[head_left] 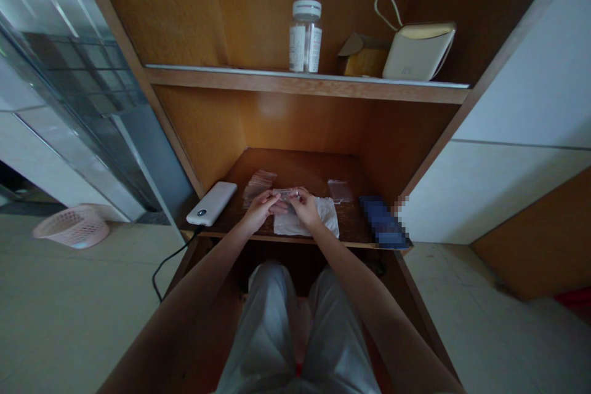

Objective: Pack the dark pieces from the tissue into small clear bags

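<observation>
On the wooden shelf (295, 166), a small clear plastic bag (285, 193) was pinched between the nearly closed fingers of the left hand (261, 209) and the right hand (305, 208), just above a white paper napkin (307, 221).

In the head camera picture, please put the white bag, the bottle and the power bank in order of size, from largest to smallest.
White bag largest. Bottle and power bank look similar; nearness to the camera makes their order unsure.
</observation>
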{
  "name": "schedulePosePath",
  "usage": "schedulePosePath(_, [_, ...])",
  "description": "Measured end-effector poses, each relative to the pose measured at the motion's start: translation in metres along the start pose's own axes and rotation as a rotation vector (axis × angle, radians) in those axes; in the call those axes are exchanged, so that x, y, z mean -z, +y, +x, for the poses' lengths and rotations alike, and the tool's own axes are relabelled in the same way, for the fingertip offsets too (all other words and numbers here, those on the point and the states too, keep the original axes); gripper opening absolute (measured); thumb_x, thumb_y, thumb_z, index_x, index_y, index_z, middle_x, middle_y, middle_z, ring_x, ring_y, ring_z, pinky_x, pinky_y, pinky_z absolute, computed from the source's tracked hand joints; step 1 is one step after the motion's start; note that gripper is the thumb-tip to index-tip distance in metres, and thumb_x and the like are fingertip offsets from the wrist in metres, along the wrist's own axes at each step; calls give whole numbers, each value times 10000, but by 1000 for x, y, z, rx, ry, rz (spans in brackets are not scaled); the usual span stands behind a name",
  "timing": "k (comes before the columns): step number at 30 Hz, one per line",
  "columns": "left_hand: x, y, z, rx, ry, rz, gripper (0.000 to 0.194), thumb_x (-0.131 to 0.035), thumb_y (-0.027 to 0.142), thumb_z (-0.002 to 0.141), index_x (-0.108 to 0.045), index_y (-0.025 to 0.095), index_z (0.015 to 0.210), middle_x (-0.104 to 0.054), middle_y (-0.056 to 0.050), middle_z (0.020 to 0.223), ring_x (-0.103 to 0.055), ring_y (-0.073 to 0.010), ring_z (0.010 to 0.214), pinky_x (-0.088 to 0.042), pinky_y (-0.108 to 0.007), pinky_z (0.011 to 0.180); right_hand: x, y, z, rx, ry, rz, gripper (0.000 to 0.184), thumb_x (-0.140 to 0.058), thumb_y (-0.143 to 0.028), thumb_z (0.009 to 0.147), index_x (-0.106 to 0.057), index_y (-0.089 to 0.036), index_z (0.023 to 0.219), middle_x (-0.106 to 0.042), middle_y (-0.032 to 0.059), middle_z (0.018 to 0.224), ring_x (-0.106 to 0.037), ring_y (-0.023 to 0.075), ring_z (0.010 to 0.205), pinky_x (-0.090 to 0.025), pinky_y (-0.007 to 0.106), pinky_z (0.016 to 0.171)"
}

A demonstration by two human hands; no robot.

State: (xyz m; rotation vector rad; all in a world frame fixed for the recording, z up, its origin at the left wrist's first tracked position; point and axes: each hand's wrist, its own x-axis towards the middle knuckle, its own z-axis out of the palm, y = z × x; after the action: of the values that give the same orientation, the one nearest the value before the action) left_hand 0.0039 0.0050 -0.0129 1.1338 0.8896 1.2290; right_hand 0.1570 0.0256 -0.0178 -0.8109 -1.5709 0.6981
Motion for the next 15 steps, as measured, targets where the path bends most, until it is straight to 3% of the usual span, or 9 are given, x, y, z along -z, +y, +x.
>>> schedulePosePath(3, [0,0,0,-3,20,-6,321,-679,426,717,-580,153,853,-702,-59,703,-668,-184,558,-467,-235,479,-1,0,0,4,-24,9,139,-505,-259,753,-599,-217,660,-605,-5,736,-565,148,727,-449,276,676])
schedulePosePath(8, [-2,2,-1,-17,43,-19,316,-704,403,685,-587,145,825,-703,-51,702,-667,-176,552,-467,-229,485,-1,-1,0,-33,58,57,179,-489,-305,794,-593,-220,676,-596,-2,722,-563,155,730,-443,287,698])
schedulePosePath(15, [-2,3,-2,-11,36,-12,288,-694,388,700,-588,136,788,-708,-70,693,-660,-171,532,-422,-207,434,3,-3,0,-30,40,-38,224,-478,-352,823,-582,-219,677,-586,0,705,-552,157,709,-438,282,679])
